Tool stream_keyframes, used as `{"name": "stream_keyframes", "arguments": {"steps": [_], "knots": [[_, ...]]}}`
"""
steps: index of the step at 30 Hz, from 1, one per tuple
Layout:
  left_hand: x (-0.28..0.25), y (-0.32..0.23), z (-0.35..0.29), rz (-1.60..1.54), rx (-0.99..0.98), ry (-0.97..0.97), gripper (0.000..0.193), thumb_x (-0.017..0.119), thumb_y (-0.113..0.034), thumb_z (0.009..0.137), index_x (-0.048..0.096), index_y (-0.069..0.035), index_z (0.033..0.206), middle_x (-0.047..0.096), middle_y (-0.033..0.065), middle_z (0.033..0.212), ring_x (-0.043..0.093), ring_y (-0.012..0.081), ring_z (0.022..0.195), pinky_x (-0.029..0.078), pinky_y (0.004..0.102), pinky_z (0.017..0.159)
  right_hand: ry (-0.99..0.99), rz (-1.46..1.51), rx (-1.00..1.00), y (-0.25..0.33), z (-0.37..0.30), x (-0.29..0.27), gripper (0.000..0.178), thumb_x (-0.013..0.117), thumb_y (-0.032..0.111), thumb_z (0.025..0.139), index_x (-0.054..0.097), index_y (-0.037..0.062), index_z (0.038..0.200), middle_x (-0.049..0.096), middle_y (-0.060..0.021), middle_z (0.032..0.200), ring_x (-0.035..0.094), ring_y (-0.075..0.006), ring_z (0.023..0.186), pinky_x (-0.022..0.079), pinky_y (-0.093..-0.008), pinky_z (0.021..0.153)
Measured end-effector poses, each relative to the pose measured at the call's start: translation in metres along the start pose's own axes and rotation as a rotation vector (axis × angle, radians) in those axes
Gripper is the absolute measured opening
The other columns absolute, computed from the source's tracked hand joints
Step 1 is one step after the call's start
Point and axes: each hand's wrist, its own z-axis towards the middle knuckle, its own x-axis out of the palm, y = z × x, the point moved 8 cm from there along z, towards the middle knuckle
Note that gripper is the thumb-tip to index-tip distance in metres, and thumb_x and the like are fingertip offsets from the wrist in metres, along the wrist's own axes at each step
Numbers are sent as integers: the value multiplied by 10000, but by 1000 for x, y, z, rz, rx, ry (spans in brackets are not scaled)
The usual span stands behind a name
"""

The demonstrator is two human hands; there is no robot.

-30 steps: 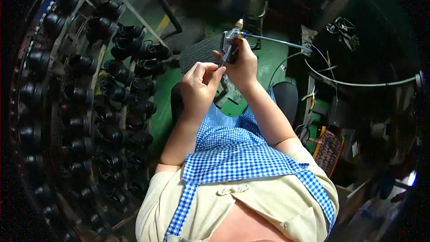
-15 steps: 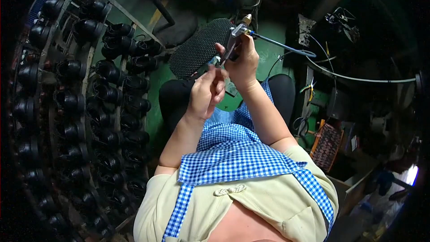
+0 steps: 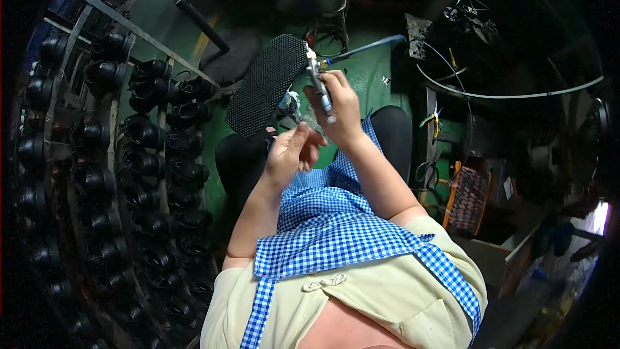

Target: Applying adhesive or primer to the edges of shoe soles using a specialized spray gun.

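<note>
My right hand is closed around a silver spray gun, held with its nozzle end pointing away from me. A hose runs from a blue-ringed fitting on the gun off to the right. Just left of and below it is my left hand, thumb raised and fingers loosely bent apart, with nothing I can make out in its grip. Between the two hands shows something pale and clear, too blurred to name. Beyond them lies a black, dimpled mat-like panel.
Racks of black shoes fill the left side. A metal pole stands far left, near a dark round base. Far ahead is a stool with foil-like material on top. To the right are pliers, a curving pale hose and a wood-framed woven item.
My view has shifted, so the surroundings sit differently. The spray gun has turned more upright in my right hand. My left hand has drawn away from the gun, and its fingers have loosened.
</note>
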Motion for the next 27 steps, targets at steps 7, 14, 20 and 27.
{"name": "stream_keyframes", "arguments": {"steps": [7,14,20,27], "knots": [[-46,-61,-24,1598,620,-661,388,692,-258,828,603,-151,1190,532,39,1277,435,283,1284,230,547,1130,179,70,173,-50,-13,-46,173,728,145,844,643,6,905,512,-95,745,522,-219,623,421,-327,576],[-47,-49,-22,1608,594,-690,431,684,-256,836,593,-177,1250,520,29,1329,434,271,1285,294,469,1080,193,92,273,-69,-11,-51,258,694,244,902,620,-1,864,501,-63,704,489,-165,603,389,-304,556],[-39,-46,-23,1651,641,-688,467,723,-214,787,595,-214,1236,519,-19,1315,454,227,1231,334,433,1021,336,24,310,-78,-8,-38,259,672,188,925,652,19,1121,558,24,741,509,-69,674,420,-219,625],[-40,-46,-24,1602,657,-691,449,714,-205,797,601,-231,1231,525,-24,1305,465,221,1202,336,418,1005,412,11,309,-67,6,-28,167,679,158,919,599,24,861,487,33,711,428,-67,633,348,-232,568]]}}
